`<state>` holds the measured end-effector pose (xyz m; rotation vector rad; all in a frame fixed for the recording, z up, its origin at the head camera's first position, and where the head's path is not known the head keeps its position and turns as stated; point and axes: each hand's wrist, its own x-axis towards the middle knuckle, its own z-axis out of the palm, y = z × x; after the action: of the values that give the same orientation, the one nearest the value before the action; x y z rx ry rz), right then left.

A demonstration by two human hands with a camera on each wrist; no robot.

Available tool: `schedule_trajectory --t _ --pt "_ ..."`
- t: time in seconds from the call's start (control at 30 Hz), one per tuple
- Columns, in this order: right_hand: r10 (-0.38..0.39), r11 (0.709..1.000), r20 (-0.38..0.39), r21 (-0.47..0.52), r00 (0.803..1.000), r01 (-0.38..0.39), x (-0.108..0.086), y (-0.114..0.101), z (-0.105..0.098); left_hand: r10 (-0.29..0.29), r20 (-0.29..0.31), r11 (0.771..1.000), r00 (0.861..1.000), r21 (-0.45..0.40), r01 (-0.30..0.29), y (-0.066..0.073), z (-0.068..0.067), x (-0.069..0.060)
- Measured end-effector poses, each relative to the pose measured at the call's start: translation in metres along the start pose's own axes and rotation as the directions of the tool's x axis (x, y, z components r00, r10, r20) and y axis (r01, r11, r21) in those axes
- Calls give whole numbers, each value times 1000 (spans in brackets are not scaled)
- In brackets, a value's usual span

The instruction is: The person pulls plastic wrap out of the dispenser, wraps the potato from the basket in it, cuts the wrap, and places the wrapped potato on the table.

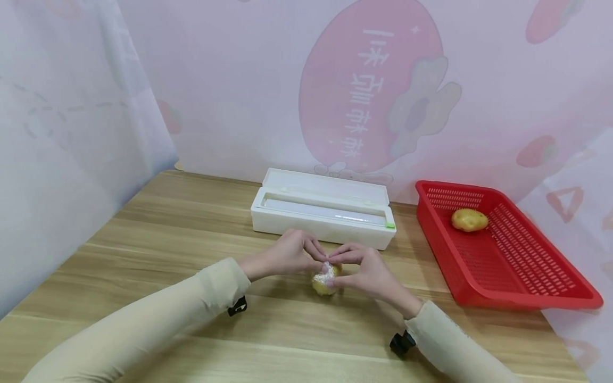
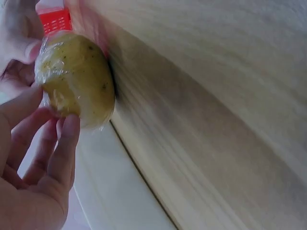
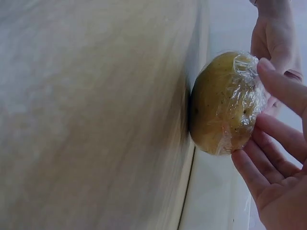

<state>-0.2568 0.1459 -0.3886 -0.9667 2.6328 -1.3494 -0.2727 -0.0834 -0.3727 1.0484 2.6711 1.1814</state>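
A potato (image 2: 79, 79) wrapped in clear cling film (image 3: 242, 103) rests on the wooden table, the film bunched and shiny on its upper side. My left hand (image 1: 287, 254) holds it from the left, thumb and fingertips on the film. From the right, my right hand (image 1: 366, 270) grips it the same way, and the fingertips of both hands meet at the top. The potato's underside is hidden against the table. Just behind the hands stands a white cling film box (image 1: 321, 226), its lid (image 1: 325, 186) raised, with a roll inside.
On the right stands a red plastic basket (image 1: 460, 266) with perforated walls. Another potato (image 1: 469, 219) lies inside it, near the back. The wooden table (image 1: 191, 213) meets a printed cloth backdrop (image 1: 230, 96) at the rear and both sides.
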Motion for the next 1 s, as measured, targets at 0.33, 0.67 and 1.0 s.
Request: schedule_trajectory --t 0.33,0.67,1.0 --pt "43 999 -31 35 999 -42 1 -3 2 -107 -58 993 993 -57 104 5 6 1" --pt "34 999 -47 4 998 -34 1 -2 4 -283 -124 955 951 -123 268 13 10 3" --pt "-119 991 -19 -57 993 117 -1 4 -1 -107 -107 992 988 -83 98 4 9 2"
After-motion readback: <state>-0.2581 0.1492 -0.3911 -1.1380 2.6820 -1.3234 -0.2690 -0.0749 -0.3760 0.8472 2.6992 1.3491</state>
